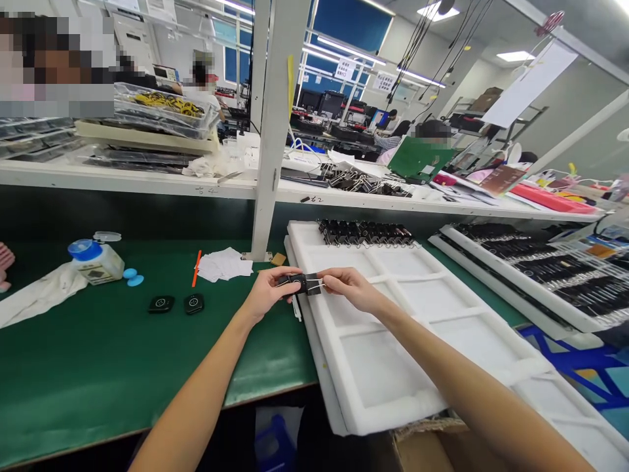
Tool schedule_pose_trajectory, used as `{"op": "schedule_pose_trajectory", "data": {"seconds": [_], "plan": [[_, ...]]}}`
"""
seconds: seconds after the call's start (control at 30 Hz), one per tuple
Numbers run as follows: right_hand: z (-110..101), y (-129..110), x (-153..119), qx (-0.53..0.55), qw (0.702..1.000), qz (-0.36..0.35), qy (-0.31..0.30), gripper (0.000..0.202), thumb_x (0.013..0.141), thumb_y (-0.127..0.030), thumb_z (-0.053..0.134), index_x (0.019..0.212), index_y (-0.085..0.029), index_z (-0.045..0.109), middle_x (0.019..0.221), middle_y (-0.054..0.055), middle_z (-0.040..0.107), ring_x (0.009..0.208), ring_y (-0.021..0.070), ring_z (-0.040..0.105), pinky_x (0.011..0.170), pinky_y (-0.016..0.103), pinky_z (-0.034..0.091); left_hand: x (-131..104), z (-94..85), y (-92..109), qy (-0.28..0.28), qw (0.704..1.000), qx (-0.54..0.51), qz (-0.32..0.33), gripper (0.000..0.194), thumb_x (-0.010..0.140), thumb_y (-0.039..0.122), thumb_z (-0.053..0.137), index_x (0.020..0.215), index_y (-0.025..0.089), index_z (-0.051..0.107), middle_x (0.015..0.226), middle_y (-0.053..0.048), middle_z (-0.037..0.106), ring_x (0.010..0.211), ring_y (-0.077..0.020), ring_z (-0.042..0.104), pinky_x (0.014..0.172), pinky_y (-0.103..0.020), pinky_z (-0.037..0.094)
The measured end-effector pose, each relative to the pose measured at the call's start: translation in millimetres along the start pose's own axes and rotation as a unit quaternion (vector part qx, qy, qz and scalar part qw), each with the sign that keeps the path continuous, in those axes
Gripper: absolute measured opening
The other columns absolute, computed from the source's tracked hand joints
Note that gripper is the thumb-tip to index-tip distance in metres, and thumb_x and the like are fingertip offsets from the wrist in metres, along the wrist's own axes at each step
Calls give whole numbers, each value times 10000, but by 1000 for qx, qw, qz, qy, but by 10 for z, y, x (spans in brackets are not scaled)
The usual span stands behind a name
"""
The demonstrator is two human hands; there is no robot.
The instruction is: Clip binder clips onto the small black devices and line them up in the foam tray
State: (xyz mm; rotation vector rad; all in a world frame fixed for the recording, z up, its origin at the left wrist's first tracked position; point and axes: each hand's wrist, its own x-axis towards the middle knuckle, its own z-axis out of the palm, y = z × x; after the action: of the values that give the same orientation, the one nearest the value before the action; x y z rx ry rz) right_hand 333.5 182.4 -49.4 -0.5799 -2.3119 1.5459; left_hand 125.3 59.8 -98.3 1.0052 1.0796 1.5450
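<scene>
My left hand grips a small black device near the left edge of the white foam tray. A black binder clip with silver wire handles sits at the device's right end. Fingers of my right hand pinch those wire handles. Two similar black devices, one left of the other, lie on the green table. At the tray's far end stand rows of clipped black devices.
A bottle with a blue lid, a white cloth and white paper lie at the left. A metal post rises behind my hands to a shelf. Another loaded tray is at right.
</scene>
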Motion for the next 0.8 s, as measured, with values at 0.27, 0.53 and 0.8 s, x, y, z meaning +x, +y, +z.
{"op": "schedule_pose_trajectory", "data": {"seconds": [0.27,0.53,0.8], "plan": [[-8,57,-5,-52,999,5,12,510,976,-599,570,1119,-145,752,795,40,599,739,183,497,675,296,378,9,1,0,-30,999,24,6,389,746,347,848,1083,159,802,849,-66,733,574,-117,580,567,-257,497],[16,-62,21,-56,997,-4,46,451,972,-558,564,1040,-149,742,739,20,577,669,161,482,625,281,359,40,-13,-56,19,997,65,45,438,812,425,790,1184,197,755,1073,-104,744,876,-213,689,721,-289,542],[-240,50,522,-252,893,-29,372,382,965,-474,501,984,-161,720,760,57,677,700,213,607,685,313,427,160,-150,-196,226,967,86,85,491,882,525,688,1227,178,649,1121,-127,702,982,-222,665,762,-293,508]]}}
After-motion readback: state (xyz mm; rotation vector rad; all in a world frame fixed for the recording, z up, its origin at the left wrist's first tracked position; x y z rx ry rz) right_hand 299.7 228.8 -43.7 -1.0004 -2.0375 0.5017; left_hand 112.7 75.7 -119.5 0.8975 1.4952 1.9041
